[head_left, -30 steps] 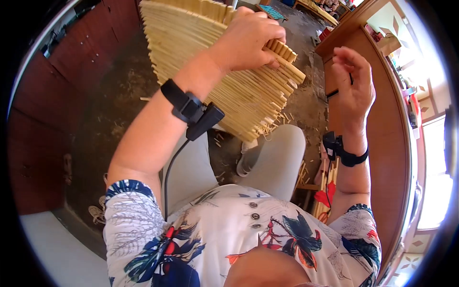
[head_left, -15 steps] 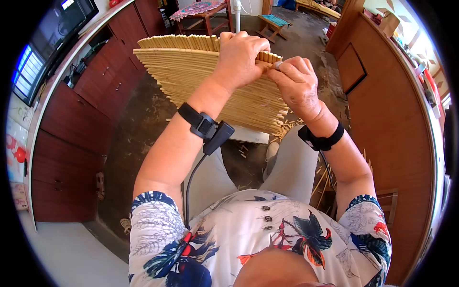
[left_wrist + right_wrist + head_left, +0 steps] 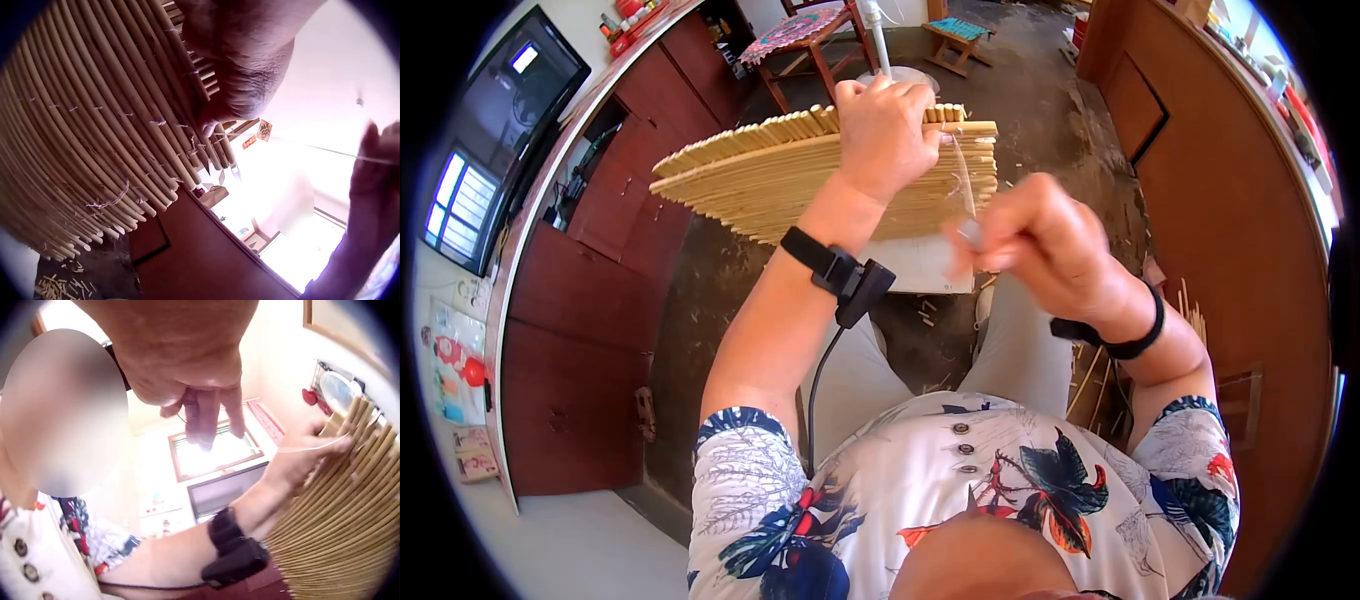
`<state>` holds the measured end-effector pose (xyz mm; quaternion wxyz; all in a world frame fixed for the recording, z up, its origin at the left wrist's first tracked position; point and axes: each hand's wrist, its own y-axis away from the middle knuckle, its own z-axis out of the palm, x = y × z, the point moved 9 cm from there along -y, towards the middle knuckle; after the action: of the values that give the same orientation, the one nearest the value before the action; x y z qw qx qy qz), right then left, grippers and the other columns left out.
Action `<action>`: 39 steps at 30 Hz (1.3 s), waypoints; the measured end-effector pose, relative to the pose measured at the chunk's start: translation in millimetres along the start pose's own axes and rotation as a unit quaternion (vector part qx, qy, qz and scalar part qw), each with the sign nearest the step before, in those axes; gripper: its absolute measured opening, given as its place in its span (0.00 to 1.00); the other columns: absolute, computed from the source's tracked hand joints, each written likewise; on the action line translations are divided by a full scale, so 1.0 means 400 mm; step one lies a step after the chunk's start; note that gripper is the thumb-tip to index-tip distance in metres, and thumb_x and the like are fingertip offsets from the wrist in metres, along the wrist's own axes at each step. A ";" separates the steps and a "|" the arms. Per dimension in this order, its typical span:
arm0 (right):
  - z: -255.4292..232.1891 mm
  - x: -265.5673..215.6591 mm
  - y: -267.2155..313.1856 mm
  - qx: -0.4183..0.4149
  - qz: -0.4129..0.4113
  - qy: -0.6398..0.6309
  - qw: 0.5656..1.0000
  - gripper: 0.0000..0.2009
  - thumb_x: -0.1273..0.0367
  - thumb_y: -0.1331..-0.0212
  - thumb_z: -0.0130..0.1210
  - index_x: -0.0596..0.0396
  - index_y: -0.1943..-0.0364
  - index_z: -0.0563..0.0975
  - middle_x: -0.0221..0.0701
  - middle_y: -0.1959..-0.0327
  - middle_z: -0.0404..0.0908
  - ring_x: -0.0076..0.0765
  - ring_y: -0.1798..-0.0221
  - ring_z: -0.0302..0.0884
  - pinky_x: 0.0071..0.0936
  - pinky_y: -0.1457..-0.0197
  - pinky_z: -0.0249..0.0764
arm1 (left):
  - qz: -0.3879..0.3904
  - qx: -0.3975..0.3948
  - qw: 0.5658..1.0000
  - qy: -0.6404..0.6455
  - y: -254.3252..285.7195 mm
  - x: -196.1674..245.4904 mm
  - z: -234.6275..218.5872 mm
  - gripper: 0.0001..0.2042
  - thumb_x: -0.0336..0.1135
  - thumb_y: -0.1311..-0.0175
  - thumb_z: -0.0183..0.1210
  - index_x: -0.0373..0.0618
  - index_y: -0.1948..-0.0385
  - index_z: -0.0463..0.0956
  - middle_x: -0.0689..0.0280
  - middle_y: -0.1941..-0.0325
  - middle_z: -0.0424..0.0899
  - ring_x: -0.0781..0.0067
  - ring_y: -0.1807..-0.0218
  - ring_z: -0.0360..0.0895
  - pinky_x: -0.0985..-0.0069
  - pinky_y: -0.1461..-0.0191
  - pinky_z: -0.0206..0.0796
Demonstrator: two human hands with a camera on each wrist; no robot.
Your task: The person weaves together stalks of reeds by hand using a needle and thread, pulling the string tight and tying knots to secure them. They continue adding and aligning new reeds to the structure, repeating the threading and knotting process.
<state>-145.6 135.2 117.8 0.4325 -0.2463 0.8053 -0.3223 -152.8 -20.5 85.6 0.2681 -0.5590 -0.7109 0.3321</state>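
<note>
"What's closest to you?"

"My flowered shirt, then my pale trousers, with loose sticks beside my right leg. Next comes my right hand. It's blurred from the head camera, but its fingers are curled and pinch a thin, pale cord."

"Where does the cord go?"

"From those fingers across to the mat, reaching it right by my left thumb. The left wrist view shows it stretched nearly straight."

"And the mat itself?"

"It's in front of me, just beyond my knees, tilted: many slim, round sticks side by side, with short stitches of thread across them. A pale board shows below it. What the mat rests on, I can't tell."

"Your other hand?"

"My left hand grips the upper edge, toward its right end. The fingers go over the edge, and the thumb presses the near side."

"Anything farther off?"

"Stick scraps lie on the dark floor. Beyond the mat stand a chair with a pink patterned cover and a low stool with a teal top. Off to my left, there's a screen above dark red cabinets."
</note>
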 end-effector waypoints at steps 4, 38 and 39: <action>-0.197 -0.003 0.218 0.192 0.167 -0.182 0.950 0.08 0.69 0.36 0.50 0.54 0.67 0.64 0.25 0.82 0.63 0.17 0.86 0.60 0.17 0.87 0.57 | 0.032 0.024 0.999 -0.032 0.037 0.009 -0.008 0.13 0.40 0.63 0.68 0.48 0.78 0.74 0.68 0.76 0.79 0.64 0.68 0.73 0.67 0.61 0.58; -0.872 -0.193 1.671 0.674 0.498 0.065 0.542 0.04 0.73 0.34 0.49 0.55 0.67 0.70 0.22 0.78 0.63 0.20 0.77 0.57 0.17 0.75 0.56 | -0.005 -0.137 0.989 0.051 0.420 0.196 -0.086 0.05 0.28 0.63 0.59 0.50 0.81 0.73 0.72 0.83 0.66 0.74 0.78 0.66 0.77 0.77 0.58; -0.850 -0.188 1.621 0.673 0.499 0.066 0.541 0.04 0.73 0.34 0.49 0.55 0.67 0.70 0.22 0.78 0.63 0.20 0.77 0.57 0.17 0.75 0.56 | 0.009 -0.140 0.990 0.032 0.425 0.195 -0.083 0.06 0.29 0.62 0.59 0.49 0.79 0.75 0.73 0.82 0.67 0.76 0.77 0.67 0.78 0.77 0.58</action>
<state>-474.8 725.1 -174.2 0.5073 0.5814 0.3705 -0.5171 -41.0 87.2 -23.7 0.2065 -0.6080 -0.7362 0.2136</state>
